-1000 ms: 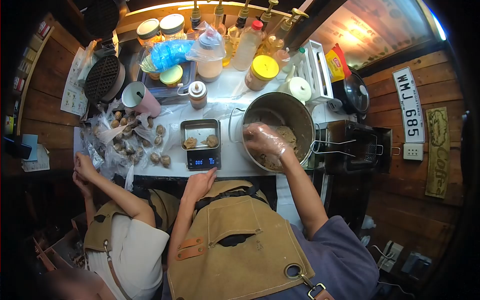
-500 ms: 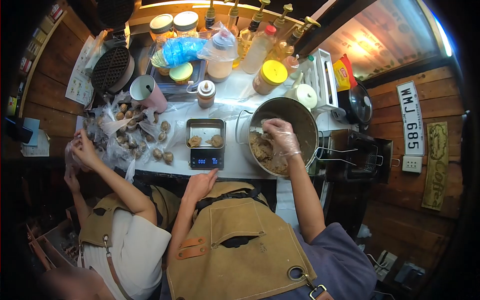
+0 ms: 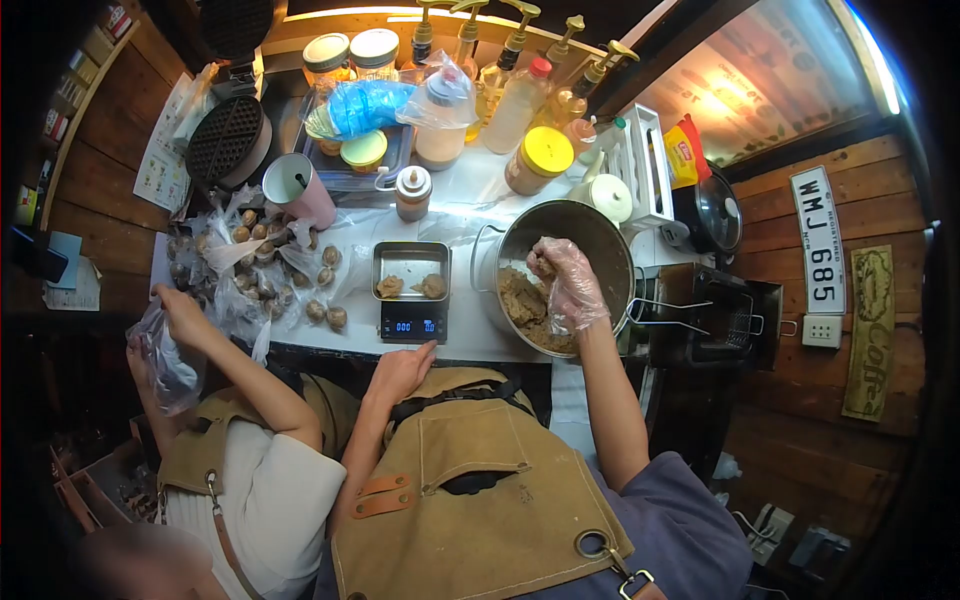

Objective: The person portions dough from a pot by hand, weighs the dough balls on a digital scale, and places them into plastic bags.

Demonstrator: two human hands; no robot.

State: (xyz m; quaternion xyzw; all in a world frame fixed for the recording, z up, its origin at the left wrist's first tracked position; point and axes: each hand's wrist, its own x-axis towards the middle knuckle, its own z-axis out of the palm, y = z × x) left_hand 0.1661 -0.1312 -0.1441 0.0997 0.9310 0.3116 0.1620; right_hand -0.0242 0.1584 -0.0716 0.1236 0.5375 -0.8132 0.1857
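Since half a second ago, the right hand (image 3: 572, 288) has turned within the pot (image 3: 606, 238), bringing a lump (image 3: 542, 265) into view, while a co-worker's plastic bag (image 3: 172, 368) at the far left now hangs lower and wider. The gloved right hand is closed around the lump, above the brown mixture (image 3: 519, 298) lying in the pot. The left hand (image 3: 398, 374), bare, has a fingertip at the near right corner of the scale (image 3: 414, 328), just left of the pot; its palm is hidden, so whether the other fingers are curled I cannot tell. On the scale's far part sits a metal tray (image 3: 412, 257) with two portions (image 3: 433, 287) side by side, apart. Farther left are many bagged balls (image 3: 268, 262), with a pink cup (image 3: 308, 195) beyond them. A squeeze bottle (image 3: 412, 195) stands on the far side of the tray, and a yellow-lidded jar (image 3: 539, 162) beyond the pot. To the pot's right is a fryer (image 3: 690, 290).
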